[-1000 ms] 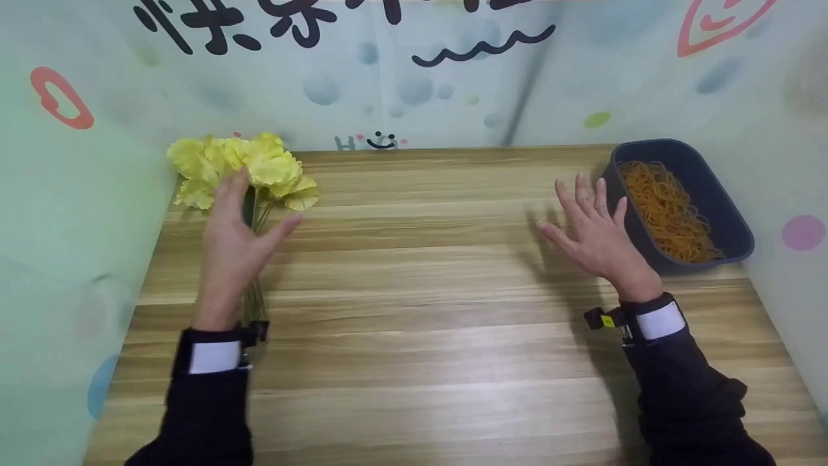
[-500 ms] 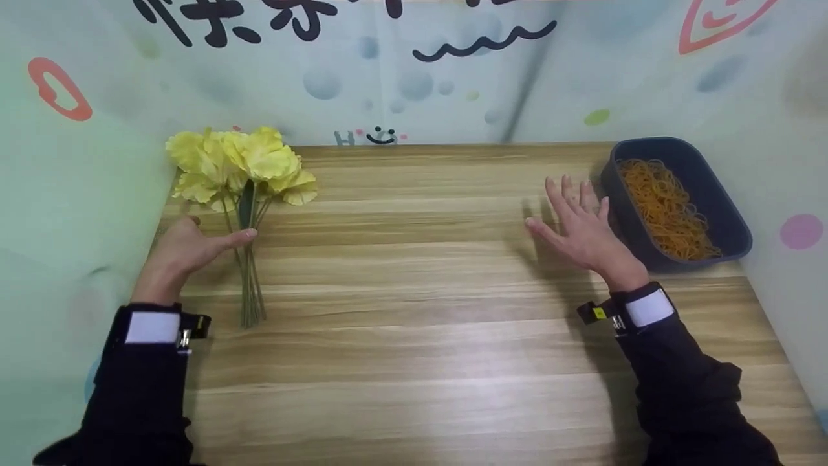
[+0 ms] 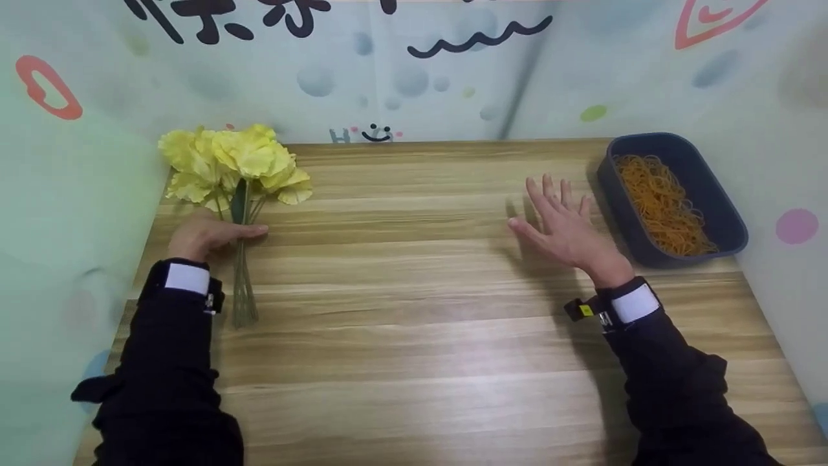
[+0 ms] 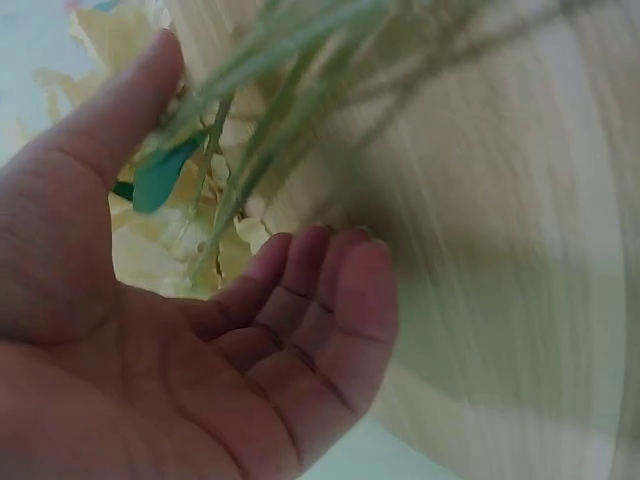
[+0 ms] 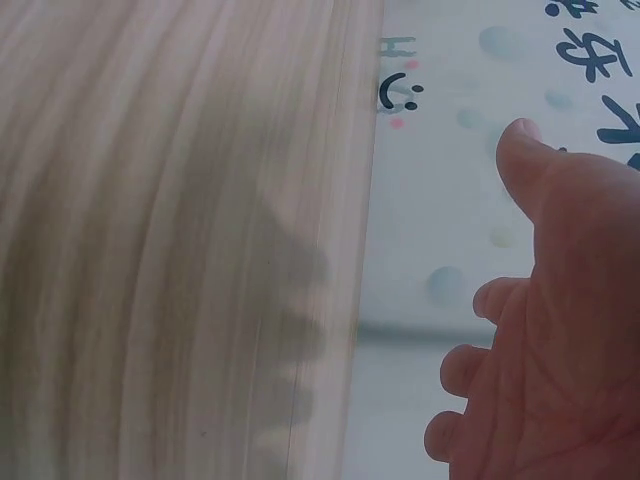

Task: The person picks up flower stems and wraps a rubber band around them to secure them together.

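A bunch of yellow flowers (image 3: 249, 155) with thin green stems (image 3: 243, 285) lies at the table's far left. My left hand (image 3: 206, 234) is at the upper stems, its thumb extending across them in the head view. In the left wrist view, the stems (image 4: 275, 130) pass between the raised thumb and the loosely bent fingers (image 4: 340, 320), which have not closed round them. My right hand (image 3: 569, 236) hovers above the table with spread fingers and holds nothing. In the right wrist view, the right hand (image 5: 570, 330) shows its palm and thumb.
A dark blue bin (image 3: 728, 213) holding orange rubber bands (image 3: 660, 207) stands at the far right, beside my right hand. The wood-grain table (image 3: 401, 310) meets printed walls (image 3: 440, 97) at the back and sides.
My left hand has swung left off the top of the flowers, dropped lower, then moved right to the stems. My right hand has drifted slightly left, away from the bin.
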